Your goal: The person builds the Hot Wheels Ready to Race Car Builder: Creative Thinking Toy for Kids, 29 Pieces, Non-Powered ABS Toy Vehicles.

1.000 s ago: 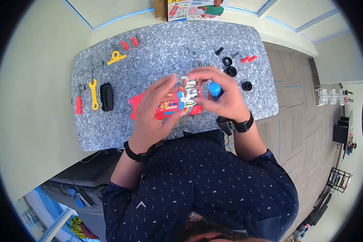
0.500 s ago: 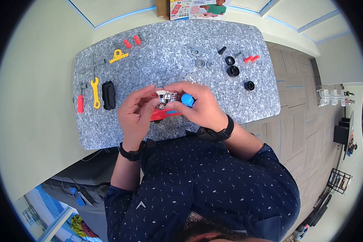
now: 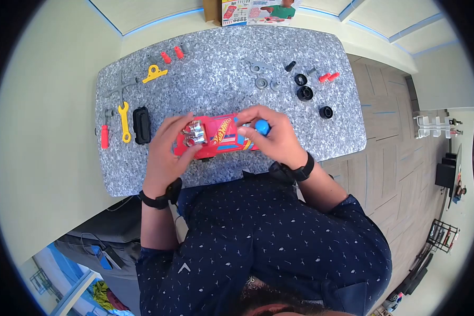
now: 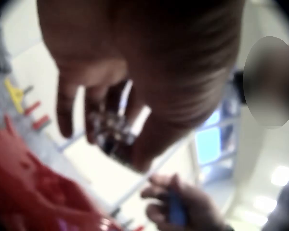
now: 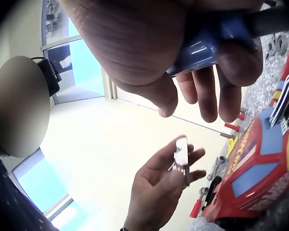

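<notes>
A red toy car (image 3: 231,138) with blue and yellow markings rests on the table in front of the person. Over its left end, the left hand (image 3: 164,148) pinches a shiny chrome engine piece (image 3: 196,131) between thumb and fingers. The same piece (image 5: 182,156) shows raised above the car in the right wrist view. The right hand (image 3: 285,138) grips a blue-handled screwdriver (image 3: 262,127) over the car's right end. Its blue handle (image 5: 200,55) and dark shaft appear in the right wrist view, the tip out of frame.
Left on the speckled table (image 3: 210,68) lie a yellow wrench (image 3: 124,122), a black tray-shaped part (image 3: 141,125), a yellow bracket (image 3: 154,73) and a red-handled tool (image 3: 105,136). To the right are black wheels (image 3: 304,93), red pegs (image 3: 329,77) and grey parts (image 3: 261,82). A printed box (image 3: 260,13) stands behind.
The chrome piece went from the right hand, through both hands, to the left hand alone. It moved left over the car. The right hand moved back right, keeping the blue-handled screwdriver.
</notes>
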Available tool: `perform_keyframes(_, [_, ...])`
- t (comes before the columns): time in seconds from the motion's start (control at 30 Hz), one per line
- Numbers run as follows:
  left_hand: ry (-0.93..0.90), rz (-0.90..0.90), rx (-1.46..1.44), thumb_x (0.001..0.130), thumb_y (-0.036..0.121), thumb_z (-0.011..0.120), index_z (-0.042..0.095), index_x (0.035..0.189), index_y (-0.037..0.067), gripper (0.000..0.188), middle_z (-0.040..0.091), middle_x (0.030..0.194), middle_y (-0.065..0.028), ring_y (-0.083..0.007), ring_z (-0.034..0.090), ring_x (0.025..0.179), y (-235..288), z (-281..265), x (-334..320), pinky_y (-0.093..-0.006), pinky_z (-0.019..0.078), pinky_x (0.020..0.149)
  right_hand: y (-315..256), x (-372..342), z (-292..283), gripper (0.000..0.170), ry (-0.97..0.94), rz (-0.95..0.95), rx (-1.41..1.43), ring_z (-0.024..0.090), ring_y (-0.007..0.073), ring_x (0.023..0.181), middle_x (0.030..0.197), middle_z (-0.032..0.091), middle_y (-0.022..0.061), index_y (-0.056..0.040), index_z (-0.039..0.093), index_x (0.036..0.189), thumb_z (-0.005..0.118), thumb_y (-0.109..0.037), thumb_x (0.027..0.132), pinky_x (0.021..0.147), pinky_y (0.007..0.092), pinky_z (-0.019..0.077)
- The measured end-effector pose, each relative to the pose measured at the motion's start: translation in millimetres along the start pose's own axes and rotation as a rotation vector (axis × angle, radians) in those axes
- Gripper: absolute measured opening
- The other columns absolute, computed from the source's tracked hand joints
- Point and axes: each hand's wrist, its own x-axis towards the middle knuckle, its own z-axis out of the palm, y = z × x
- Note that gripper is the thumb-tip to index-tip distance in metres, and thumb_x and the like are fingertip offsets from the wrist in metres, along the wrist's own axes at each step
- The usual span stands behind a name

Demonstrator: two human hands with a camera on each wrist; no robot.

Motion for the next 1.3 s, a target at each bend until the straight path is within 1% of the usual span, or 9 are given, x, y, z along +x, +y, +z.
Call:
perform_keyframes(0.17, [-0.126,-0.103,0.0,0.078,0.008,0.095,0.075,0.144,0.008,0.069,0.076,0.133,-0.0154,-0.0347,0.072,0.123,-31.6,-1.2,-12.3,-0.0433,0.056,0.109,6.5,-9.4,-20.5,0.025,0.056,0.097,-0.035,0.08,0.018,0.103,0.111,0.084,0.0111,0.0002,0.078,0.122,0.085,-0.01,0.101,0.091,0.0339,0.0611])
perform_keyframes(0.37, [-0.157,-0.034,0.113,0.074,0.017,0.1,0.073,0.148,0.011,0.079,0.075,0.145,-0.0137,-0.0371,0.068,0.134,-37.2,6.5,-12.1,-0.0498,0.0524,0.117,9.1,-10.0,-56.0,0.025,0.18,0.084,-0.207,0.077,0.0144,0.098,0.108,0.084,0.0087,-0.0011,0.078,0.122,0.086,-0.011,0.1,0.088,0.0316,0.0596])
perform_keyframes(0.57, [-0.214,-0.02,0.164,0.076,0.032,0.101,0.065,0.157,0.007,0.092,0.069,0.159,-0.0133,-0.0414,0.058,0.152,-38.9,4.7,-12.9,-0.0555,0.0422,0.129,18.6,-19.7,-133.0,0.025,0.541,0.148,-0.264,0.076,0.0137,0.096,0.105,0.083,0.007,-0.0011,0.078,0.122,0.087,-0.01,0.1,0.086,0.032,0.0596])
perform_keyframes(0.67, [-0.327,0.015,0.307,0.08,0.037,0.097,0.05,0.169,0.006,0.106,0.054,0.173,-0.0172,-0.0433,0.045,0.163,-36.5,6.7,-16.2,-0.062,0.0299,0.136,33.3,-33.4,-176.2,0.029,0.689,0.14,-0.534,0.077,0.0171,0.096,0.108,0.084,0.0086,-0.0034,0.079,0.122,0.088,-0.02,0.101,0.088,0.0342,0.06])
perform_keyframes(0.77, [-0.361,-0.026,0.396,0.084,0.041,0.094,0.031,0.179,0.007,0.119,0.035,0.185,-0.017,-0.0445,0.032,0.17,-28.2,17.4,-25.3,-0.0671,0.0205,0.138,36.0,-46.0,-195.7,0.034,0.674,0.209,-0.628,0.078,0.0202,0.097,0.111,0.085,0.0108,-0.0032,0.079,0.123,0.089,-0.026,0.1,0.089,0.0353,0.0599])
perform_keyframes(0.87, [-0.406,-0.033,0.491,0.088,0.053,0.087,0.023,0.182,0.008,0.122,0.025,0.189,-0.0161,-0.0424,0.024,0.173,-29.0,19.8,-29.7,-0.0666,0.0164,0.139,38.4,-48.6,-198.1,0.037,0.629,0.185,-0.756,0.079,0.0246,0.102,0.115,0.085,0.0118,-0.0026,0.079,0.124,0.089,-0.027,0.099,0.089,0.0367,0.06])
perform_keyframes(1.1, [-0.373,-0.033,0.374,0.075,0.04,0.098,0.028,0.18,0.008,0.131,0.031,0.186,-0.018,-0.0441,0.031,0.17,-21.3,21.1,-25.6,-0.0604,0.0265,0.138,52.3,-26.8,-184.3,0.041,0.485,0.145,-0.792,0.078,0.0381,0.109,0.124,0.08,0.0192,-0.0027,0.078,0.127,0.092,-0.019,0.092,0.095,0.0456,0.0613])
perform_keyframes(1.2, [-0.331,-0.037,0.301,0.068,0.034,0.103,0.031,0.179,0.009,0.135,0.036,0.183,-0.0192,-0.0447,0.036,0.167,-26.8,18.9,-26.7,-0.057,0.0325,0.136,58.3,-1.2,-179.8,0.042,0.416,-0.004,-0.941,0.075,0.0428,0.117,0.131,0.078,0.0224,-0.0027,0.077,0.13,0.09,-0.015,0.092,0.099,0.0487,0.0606])
perform_keyframes(1.3, [-0.313,-0.068,0.288,0.066,0.032,0.104,0.035,0.178,0.009,0.134,0.043,0.179,-0.0198,-0.0454,0.041,0.163,-32.3,17.9,-28.7,-0.0557,0.036,0.134,62.9,24.8,-176.5,0.043,0.377,0.069,-0.944,0.072,0.0461,0.123,0.135,0.075,0.025,-0.004,0.076,0.135,0.085,-0.012,0.094,0.104,0.0511,0.0598])
